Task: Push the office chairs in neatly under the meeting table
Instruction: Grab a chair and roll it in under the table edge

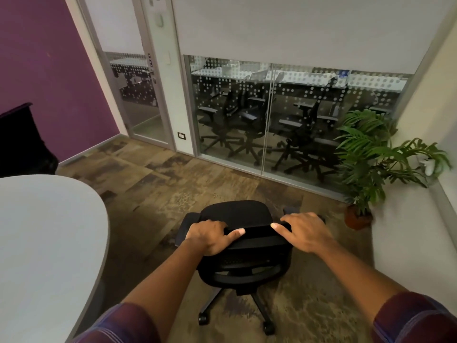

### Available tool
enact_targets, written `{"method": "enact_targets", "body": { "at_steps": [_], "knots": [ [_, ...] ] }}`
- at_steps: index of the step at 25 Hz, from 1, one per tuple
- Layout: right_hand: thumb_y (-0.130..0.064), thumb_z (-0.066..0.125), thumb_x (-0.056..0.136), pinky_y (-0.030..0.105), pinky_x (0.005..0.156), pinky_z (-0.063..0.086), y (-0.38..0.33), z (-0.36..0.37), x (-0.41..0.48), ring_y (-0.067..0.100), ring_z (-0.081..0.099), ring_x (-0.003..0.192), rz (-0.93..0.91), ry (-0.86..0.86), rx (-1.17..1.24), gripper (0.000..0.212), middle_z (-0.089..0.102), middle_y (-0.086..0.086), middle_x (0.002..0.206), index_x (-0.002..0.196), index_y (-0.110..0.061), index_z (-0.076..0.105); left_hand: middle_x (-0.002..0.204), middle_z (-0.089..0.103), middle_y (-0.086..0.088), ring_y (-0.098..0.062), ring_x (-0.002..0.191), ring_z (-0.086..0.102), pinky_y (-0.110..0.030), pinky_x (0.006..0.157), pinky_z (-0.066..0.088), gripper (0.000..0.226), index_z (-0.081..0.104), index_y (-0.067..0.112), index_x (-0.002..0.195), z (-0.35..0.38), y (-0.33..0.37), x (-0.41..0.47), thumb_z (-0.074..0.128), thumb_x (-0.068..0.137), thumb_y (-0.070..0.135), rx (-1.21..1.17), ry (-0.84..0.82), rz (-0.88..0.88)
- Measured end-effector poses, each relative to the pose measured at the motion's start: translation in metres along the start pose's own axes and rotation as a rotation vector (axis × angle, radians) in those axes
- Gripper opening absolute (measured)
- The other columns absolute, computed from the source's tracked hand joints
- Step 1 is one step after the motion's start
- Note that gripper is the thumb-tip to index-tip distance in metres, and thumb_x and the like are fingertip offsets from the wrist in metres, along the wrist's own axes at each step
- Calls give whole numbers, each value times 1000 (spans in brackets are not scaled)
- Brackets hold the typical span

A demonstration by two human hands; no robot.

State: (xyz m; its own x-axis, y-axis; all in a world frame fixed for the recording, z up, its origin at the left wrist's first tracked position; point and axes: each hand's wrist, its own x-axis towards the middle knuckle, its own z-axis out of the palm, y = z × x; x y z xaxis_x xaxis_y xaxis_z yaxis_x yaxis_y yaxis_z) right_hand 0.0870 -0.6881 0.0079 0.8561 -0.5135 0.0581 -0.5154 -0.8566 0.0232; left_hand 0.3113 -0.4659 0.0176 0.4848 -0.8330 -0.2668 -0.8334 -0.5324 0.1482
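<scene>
Office chair (243, 246) gripped along its backrest top by left hand (212, 237) and right hand (305, 233), fingers apparently curled over it, stands clear of the meeting table (49, 231), not yet pushed under.

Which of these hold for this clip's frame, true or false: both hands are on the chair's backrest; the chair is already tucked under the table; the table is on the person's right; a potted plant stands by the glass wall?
1. Both hands are on the backrest. True: the left hand and right hand rest on top of the chair back.
2. The chair is already tucked under the table. False: it stands on open carpet, clear of the table.
3. The table is on the person's right. False: it is on the left.
4. A potted plant stands by the glass wall. True: the plant is in the right corner.
</scene>
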Motion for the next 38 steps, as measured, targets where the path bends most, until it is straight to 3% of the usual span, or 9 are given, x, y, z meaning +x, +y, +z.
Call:
{"method": "enact_targets", "body": {
  "at_steps": [3, 10, 15, 20, 30, 34, 38],
  "knots": [
    [-91, -2, 91, 43, 95, 50, -5, 1, -4, 19, 73, 107, -22, 75, 0, 107, 79, -5, 116, 131, -26, 73, 111, 74, -9, -33, 101, 69, -45, 78, 49, 121, 69, 26, 124, -1, -6, -6, -1, 71, 109, 31, 16, -6],
    [-92, 0, 90, 45, 94, 50, -23, 6, -16, 24, 74, 108, -45, 153, 7, 109, 80, 0, 119, 127, -23, 76, 81, 55, 0, -30, 87, 63, -42, 71, 41, 116, 70, 20, 120, -1, -17, -31, 2, 78, 105, 83, -7, 5],
    [-90, 4, 92, 45, 92, 51, -31, 3, -25, 25, 76, 104, -92, 186, 13, 105, 81, -1, 115, 121, -23, 78, 82, 61, 2, -25, 80, 59, -39, 63, 38, 124, 70, 22, 117, 5, -21, -56, -6, 70, 107, 67, 22, 22],
    [-87, 12, 95, 47, 94, 52, -51, -1, -31, 25, 76, 105, -176, 190, 35, 99, 81, 1, 114, 120, -19, 80, 90, 73, -7, -29, 84, 68, -43, 71, 47, 109, 68, 22, 106, 18, -29, -90, 1, 80, 103, 68, 124, -32],
    [-86, 20, 96, 51, 89, 57, -105, 8, -17, 28, 76, 110, -428, 163, 114, 86, 81, -4, 118, 117, -28, 80, 62, 61, -5, -25, 58, 57, -41, 63, 46, 92, 53, 22, 71, 44, -43, -194, 6, 85, 100, -13, 274, -291],
    [-85, 25, 97, 49, 83, 59, -133, 12, -13, 27, 77, 106, -495, 188, 131, 79, 81, -4, 115, 113, -30, 79, 62, 60, -3, -25, 58, 58, -42, 67, 49, 92, 55, 21, 71, 54, -50, -232, 8, 86, 98, -27, 305, -395],
    [-83, 24, 98, 49, 88, 58, -176, 10, -27, 25, 76, 112, -575, 156, 120, 78, 80, -6, 120, 118, -31, 78, 65, 61, -2, -25, 62, 59, -43, 71, 47, 88, 61, 20, 72, 70, -59, -279, 17, 94, 92, -17, 393, -487]
  ]
}}
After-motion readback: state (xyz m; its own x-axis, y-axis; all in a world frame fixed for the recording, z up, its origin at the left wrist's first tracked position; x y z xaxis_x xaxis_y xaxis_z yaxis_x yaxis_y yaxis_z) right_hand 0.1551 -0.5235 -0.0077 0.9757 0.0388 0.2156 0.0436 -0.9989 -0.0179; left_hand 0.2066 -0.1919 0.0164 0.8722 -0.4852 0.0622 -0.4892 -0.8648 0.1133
